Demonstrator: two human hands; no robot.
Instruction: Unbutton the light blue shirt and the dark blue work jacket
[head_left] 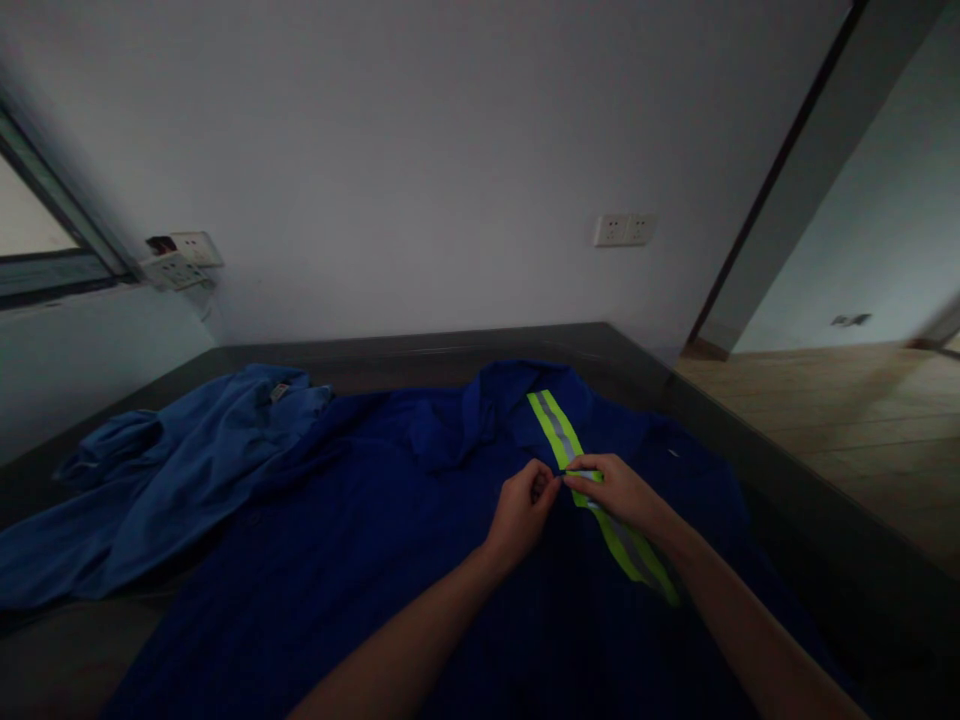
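Observation:
A dark blue work jacket [360,560] lies spread flat on a dark table, collar toward the wall. A yellow-green reflective stripe [559,430] with a grey centre runs down its right front. My left hand [521,510] is curled in a pinch on the jacket's front edge at the chest. My right hand [619,490] pinches the fabric right beside it, over the stripe. The fingertips of both hands nearly meet at the front opening. What sits between the fingertips is too small to make out.
A second, lighter blue garment [187,450] lies crumpled on the left of the dark table [420,345]. Wall sockets [624,229] sit on the wall behind, more sockets [180,260] at the left corner. The table's right edge borders a tiled floor [847,420].

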